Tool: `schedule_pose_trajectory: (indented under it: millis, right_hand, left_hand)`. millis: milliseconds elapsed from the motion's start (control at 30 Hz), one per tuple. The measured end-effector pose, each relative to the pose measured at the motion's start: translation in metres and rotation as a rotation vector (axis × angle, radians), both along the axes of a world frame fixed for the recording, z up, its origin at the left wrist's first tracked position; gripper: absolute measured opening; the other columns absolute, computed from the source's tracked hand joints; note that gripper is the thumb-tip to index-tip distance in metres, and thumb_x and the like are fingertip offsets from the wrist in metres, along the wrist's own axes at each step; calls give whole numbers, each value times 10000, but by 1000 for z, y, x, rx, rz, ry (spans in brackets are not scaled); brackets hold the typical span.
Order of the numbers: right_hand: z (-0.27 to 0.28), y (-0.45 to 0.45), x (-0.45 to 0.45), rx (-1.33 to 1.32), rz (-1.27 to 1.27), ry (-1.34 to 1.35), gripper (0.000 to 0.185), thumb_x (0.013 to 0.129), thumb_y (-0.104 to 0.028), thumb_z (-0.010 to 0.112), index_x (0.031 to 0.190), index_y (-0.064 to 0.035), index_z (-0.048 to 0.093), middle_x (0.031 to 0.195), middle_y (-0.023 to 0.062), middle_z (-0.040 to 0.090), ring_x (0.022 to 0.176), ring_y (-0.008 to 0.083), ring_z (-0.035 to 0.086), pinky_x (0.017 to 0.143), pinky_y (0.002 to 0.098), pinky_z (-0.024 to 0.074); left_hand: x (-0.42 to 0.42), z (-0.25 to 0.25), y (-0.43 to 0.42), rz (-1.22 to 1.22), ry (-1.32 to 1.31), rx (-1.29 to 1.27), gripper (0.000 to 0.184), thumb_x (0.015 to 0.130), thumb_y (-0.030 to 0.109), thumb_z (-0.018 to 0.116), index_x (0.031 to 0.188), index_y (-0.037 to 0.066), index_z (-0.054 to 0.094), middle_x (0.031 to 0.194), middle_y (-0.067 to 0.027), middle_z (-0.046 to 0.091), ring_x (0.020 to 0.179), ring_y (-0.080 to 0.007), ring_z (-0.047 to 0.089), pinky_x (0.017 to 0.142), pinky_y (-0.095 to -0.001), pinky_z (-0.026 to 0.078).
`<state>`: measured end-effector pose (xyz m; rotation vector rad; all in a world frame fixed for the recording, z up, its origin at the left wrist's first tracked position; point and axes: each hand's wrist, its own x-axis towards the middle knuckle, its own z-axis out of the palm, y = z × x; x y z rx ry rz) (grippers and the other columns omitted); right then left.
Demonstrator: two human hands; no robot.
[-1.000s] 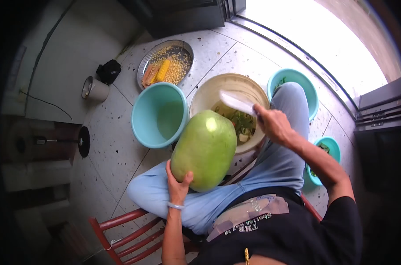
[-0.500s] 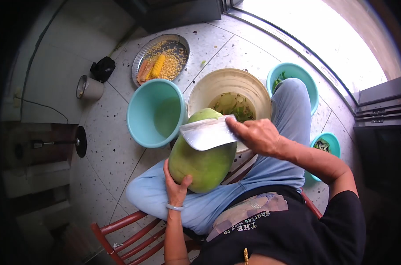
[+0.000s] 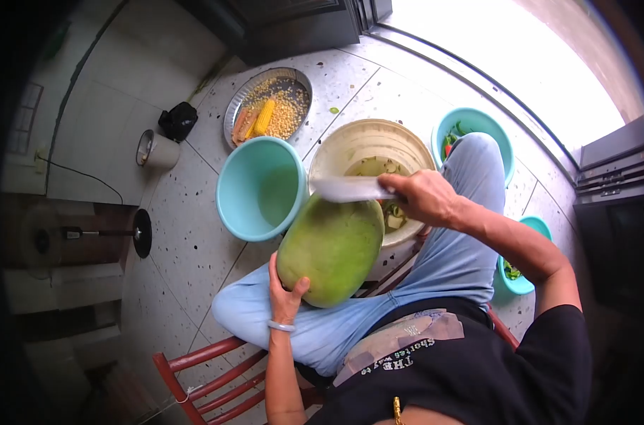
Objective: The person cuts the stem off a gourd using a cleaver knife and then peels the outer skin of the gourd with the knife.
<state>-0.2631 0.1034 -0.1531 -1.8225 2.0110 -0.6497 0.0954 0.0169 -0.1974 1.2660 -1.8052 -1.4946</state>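
A large green melon (image 3: 329,255) rests in my lap, leaning toward the cream bucket (image 3: 322,152) in front of me. My left hand (image 3: 285,301) steadies the melon from its lower left, thumb on the rind and fingers along the side. In my right hand (image 3: 427,198) is a cleaver (image 3: 350,189), gripped by the handle. Its blade is smeared by motion and seen nearly edge-on across the melon's far end, so whether it touches the rind cannot be told. Green scraps and pale pieces lie in the bucket.
A turquoise bucket (image 3: 230,191) stands left of the cream one. Beyond it is a metal tray (image 3: 233,99) with corn kernels and cobs. Turquoise basins (image 3: 505,142) with vegetables sit to the right. A small bin (image 3: 165,151) and black bag (image 3: 180,120) stand by the wall.
The cleaver's broad face has turned from facing me to nearly edge-on, and the blade has shifted up and right. The melon's pale far tip no longer shows. The whole view has shifted slightly.
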Motion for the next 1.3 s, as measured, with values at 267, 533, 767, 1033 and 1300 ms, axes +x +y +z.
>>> schedule_pose_trajectory:
  millis: [267, 533, 767, 1033, 1300]
  right_hand:
    - [6, 11, 26, -233, 354, 224, 435, 875, -197, 549, 1303, -136, 497, 616, 64, 572, 512, 252, 624, 427, 384, 495]
    - [-7, 11, 24, -285, 316, 389, 498, 876, -178, 547, 1364, -145, 451, 637, 34, 589, 521, 208, 626, 437, 348, 493]
    - [-15, 6, 13, -208, 278, 375, 482, 895, -174, 543, 1361, -153, 426, 639, 42, 589, 510, 228, 619, 433, 374, 485]
    - [-34, 14, -18, 101, 10, 175, 255, 875, -145, 563, 1129, -130, 570, 614, 133, 605, 536, 314, 630, 481, 439, 483]
    - [6, 0, 18, -175, 316, 126, 433, 845, -169, 589, 1273, -156, 524, 609, 87, 588, 509, 290, 625, 420, 407, 481]
  left_hand:
    - [-5, 12, -14, -77, -14, -27, 1060, 685, 573, 816, 1437, 6, 329, 1310, -140, 527, 1192, -241, 522, 1009, -353, 424]
    - [-6, 12, -16, -79, 6, -7, 1120, 665, 620, 806, 1443, -17, 313, 1317, -167, 520, 1190, -252, 528, 1005, -354, 431]
    - [-10, 18, -24, -111, -37, 13, 1130, 669, 655, 778, 1447, -20, 315, 1339, -172, 496, 1225, -263, 504, 1027, -361, 411]
    - [-5, 16, -22, -128, -51, -10, 1151, 639, 666, 791, 1444, -11, 322, 1310, -185, 524, 1199, -278, 533, 1011, -382, 431]
    - [-2, 9, -32, -143, -15, -4, 1155, 615, 651, 817, 1449, 20, 328, 1302, -150, 546, 1197, -260, 538, 1010, -367, 434]
